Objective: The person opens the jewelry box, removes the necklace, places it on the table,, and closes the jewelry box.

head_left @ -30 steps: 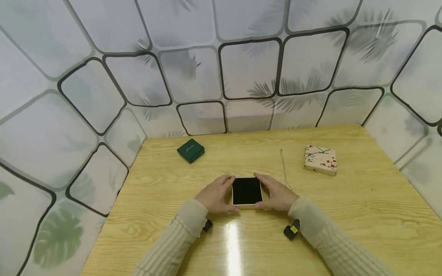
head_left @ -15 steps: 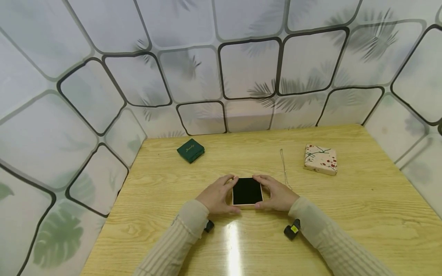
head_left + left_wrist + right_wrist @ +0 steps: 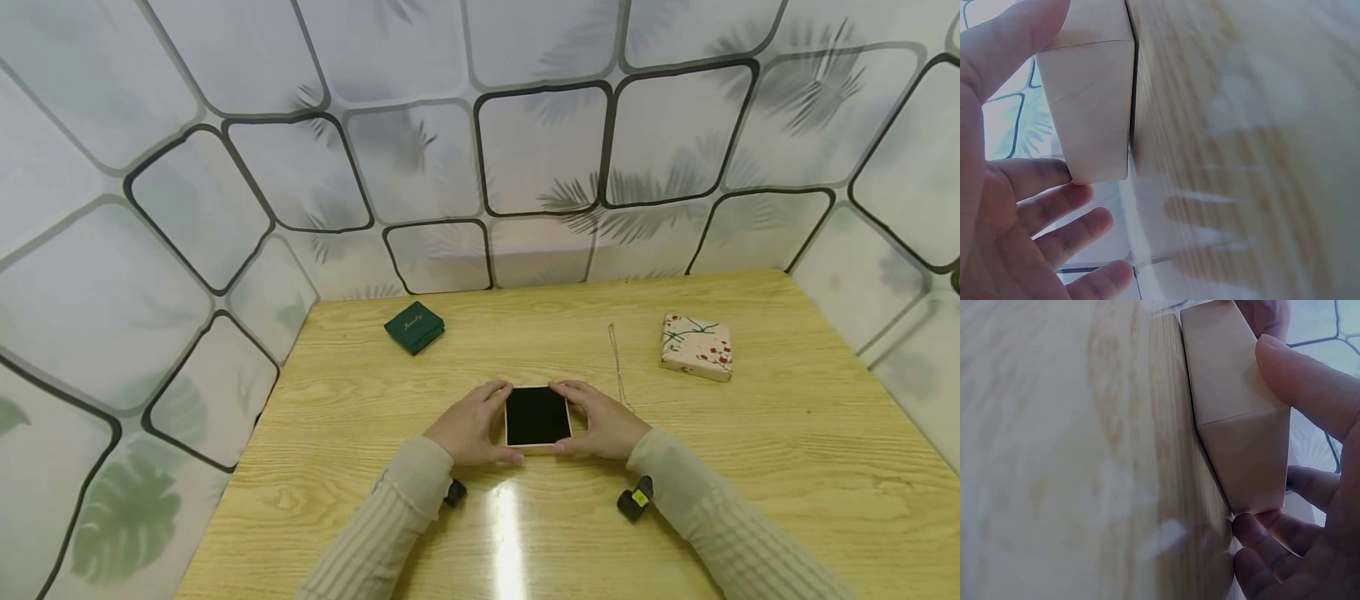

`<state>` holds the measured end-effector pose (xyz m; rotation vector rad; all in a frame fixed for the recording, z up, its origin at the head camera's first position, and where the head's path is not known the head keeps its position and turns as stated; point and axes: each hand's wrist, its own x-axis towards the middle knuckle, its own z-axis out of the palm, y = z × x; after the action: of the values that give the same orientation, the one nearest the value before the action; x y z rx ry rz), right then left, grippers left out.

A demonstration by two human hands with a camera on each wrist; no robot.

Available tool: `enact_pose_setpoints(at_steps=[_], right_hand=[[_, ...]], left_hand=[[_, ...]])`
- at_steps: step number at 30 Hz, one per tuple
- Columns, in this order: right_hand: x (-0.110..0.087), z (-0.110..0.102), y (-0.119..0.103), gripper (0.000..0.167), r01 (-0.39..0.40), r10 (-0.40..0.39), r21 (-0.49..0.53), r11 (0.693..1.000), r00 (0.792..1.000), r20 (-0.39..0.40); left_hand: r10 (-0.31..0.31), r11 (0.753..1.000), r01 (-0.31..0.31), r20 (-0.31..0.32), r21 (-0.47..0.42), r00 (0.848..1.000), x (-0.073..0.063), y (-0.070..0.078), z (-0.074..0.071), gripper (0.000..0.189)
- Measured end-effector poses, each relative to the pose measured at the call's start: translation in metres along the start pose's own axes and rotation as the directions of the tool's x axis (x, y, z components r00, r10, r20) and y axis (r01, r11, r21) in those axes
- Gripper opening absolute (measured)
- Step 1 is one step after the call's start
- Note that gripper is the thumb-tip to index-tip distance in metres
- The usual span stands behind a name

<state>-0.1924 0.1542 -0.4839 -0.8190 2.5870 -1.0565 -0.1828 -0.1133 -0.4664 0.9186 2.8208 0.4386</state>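
Observation:
A shallow square box [image 3: 537,415] with pale sides and a black top face lies in front of the person on the table. From its left side the left hand [image 3: 468,425] grips it, thumb at the near edge and index finger at the far corner. The right hand [image 3: 600,423] holds the opposite side the same way. In the left wrist view the plain pale side of the box [image 3: 1088,112] shows, with the other fingers spread loosely beyond it. The right wrist view shows the box [image 3: 1244,456] close over the wood, the right thumb on its near side.
A dark green box [image 3: 415,327] with gold lettering sits at the back left. Right of the hands lies a thin chain necklace [image 3: 617,362]. Farther right is a cream floral-patterned square box or lid [image 3: 696,347]. Patterned curtains [image 3: 540,150] surround the wooden table [image 3: 787,458].
Both index fingers have shifted slightly along the far edge of the box. The box and the other objects stay practically where they were.

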Motion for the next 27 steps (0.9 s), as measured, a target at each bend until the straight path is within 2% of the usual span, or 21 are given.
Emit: enact_pose_setpoints(at_steps=[14,27], right_hand=[[0.000,0.000,-0.003,0.113,-0.100,0.099,0.083,0.992,0.995,0.016],[0.002,0.001,-0.001,0.110,-0.094,0.093,0.069,0.993,0.996,0.012]], left_hand=[[-0.095,0.982,0.100,0.039,-0.161,0.995,0.003,-0.008,0.004,0.122],[-0.074,0.977,0.079,0.035,-0.199,0.997,0.006,-0.013,0.006,0.120]])
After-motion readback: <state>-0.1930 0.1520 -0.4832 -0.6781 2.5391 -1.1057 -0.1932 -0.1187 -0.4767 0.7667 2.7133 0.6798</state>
